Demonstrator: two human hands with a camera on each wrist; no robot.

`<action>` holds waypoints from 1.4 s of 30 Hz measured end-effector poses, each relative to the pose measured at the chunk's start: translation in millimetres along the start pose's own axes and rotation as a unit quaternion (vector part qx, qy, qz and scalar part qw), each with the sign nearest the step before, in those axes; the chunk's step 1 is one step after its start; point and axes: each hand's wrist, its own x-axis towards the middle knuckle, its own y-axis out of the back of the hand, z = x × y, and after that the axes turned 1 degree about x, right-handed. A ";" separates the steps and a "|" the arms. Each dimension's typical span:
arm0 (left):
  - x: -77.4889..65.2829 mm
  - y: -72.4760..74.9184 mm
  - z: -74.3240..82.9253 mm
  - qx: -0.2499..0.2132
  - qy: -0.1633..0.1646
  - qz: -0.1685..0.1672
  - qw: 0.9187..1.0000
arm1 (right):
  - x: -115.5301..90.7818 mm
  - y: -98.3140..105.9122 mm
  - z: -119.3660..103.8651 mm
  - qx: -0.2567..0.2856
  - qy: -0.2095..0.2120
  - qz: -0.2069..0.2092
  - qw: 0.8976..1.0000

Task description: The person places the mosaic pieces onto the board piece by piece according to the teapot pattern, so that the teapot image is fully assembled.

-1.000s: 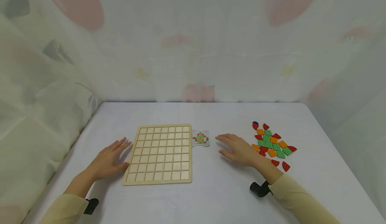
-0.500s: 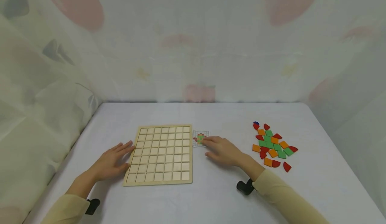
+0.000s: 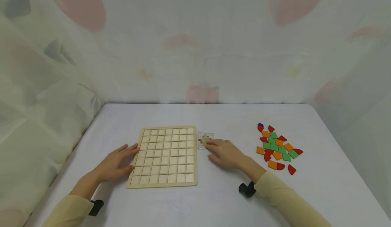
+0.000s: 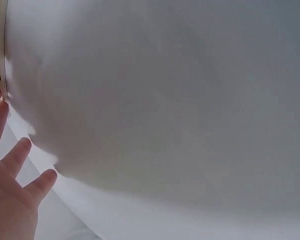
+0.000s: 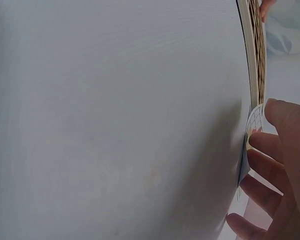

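A pale wooden grid board (image 3: pixel 166 156) lies on the white table. My left hand (image 3: pixel 113 164) is at its left edge, fingers extended, with fingertips and thumb right at the frame; in the left wrist view the fingers are spread beside the board's edge. To the right of the board lies a small pattern card (image 3: pixel 201 144), a gridded print with a red, green and orange figure. My right hand (image 3: pixel 225 154) rests its fingertips on the card's right part, covering some of the print. In the right wrist view the fingers (image 5: pixel 264 166) lie over the card with the thumb apart.
On the right of the table are loose flat pieces: green squares (image 3: pixel 274 147), orange squares (image 3: pixel 277 156), red quarter-circles (image 3: pixel 292 169) and a blue piece (image 3: pixel 260 124) at the back, partly under a red one. Behind the table hangs a pale patterned cloth (image 3: pixel 195 43).
My right hand has moved left from bare table onto the card. My left hand has come slightly right to the board's edge, and board and card sit a little further right.
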 end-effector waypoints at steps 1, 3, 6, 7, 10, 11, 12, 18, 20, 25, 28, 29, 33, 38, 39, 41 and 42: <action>1.2 -0.7 1.6 -0.003 -0.002 -0.001 1.000 | -0.9 0.6 0.5 -0.001 -0.002 -0.001 1.000; 4.0 -2.1 5.2 -0.007 -0.006 -0.002 1.000 | -3.0 1.3 2.0 -0.003 -0.004 -0.002 1.000; 8.3 -4.2 10.8 -0.003 -0.014 -0.002 1.000 | -6.7 2.4 5.3 -0.008 -0.010 0.001 1.000; 9.5 -4.7 12.5 -0.002 -0.016 -0.003 1.000 | -8.2 2.6 6.7 -0.010 -0.013 0.002 1.000; 12.5 -6.2 17.3 0.001 -0.021 -0.007 1.000 | -12.8 3.7 11.5 -0.013 -0.023 0.005 1.000; 13.1 -6.6 18.8 0.001 -0.022 -0.010 1.000 | -14.4 4.1 13.3 -0.014 -0.027 0.005 1.000; 13.8 -7.3 20.0 0.000 -0.023 -0.011 1.000 | -15.8 4.6 15.0 -0.016 -0.031 0.005 0.999; 19.1 -11.7 27.1 -0.003 -0.024 -0.025 0.999 | -24.5 8.2 26.4 -0.027 -0.050 0.012 0.998; 21.0 -13.1 29.5 0.001 -0.026 -0.027 0.999 | -28.0 9.9 30.3 -0.027 -0.055 0.013 0.998; 24.0 -15.9 35.5 0.000 -0.041 -0.024 0.999 | -36.9 13.4 39.2 -0.034 -0.057 0.016 0.998; 25.7 -17.8 39.2 -0.008 -0.044 -0.025 0.999 | -42.2 13.7 44.6 -0.045 -0.053 0.024 0.997; 26.3 -18.3 40.8 -0.009 -0.044 -0.027 0.999 | -44.0 14.1 46.3 -0.046 -0.053 0.027 0.997; 29.9 -21.3 47.5 -0.017 -0.041 -0.037 0.998 | -50.3 14.2 52.9 -0.055 -0.058 0.036 0.996; 36.6 -24.6 59.0 -0.012 -0.044 -0.054 0.998 | -56.2 14.0 60.2 -0.053 -0.072 0.043 0.995; 38.1 -25.0 61.6 -0.009 -0.045 -0.057 0.997 | -57.2 13.9 61.5 -0.053 -0.073 0.044 0.995; 40.8 -25.5 66.8 -0.006 -0.046 -0.061 0.997 | -58.9 13.6 64.3 -0.051 -0.077 0.045 0.995; 42.2 -25.9 69.2 -0.001 -0.048 -0.061 0.997 | -59.9 13.3 65.9 -0.052 -0.079 0.045 0.994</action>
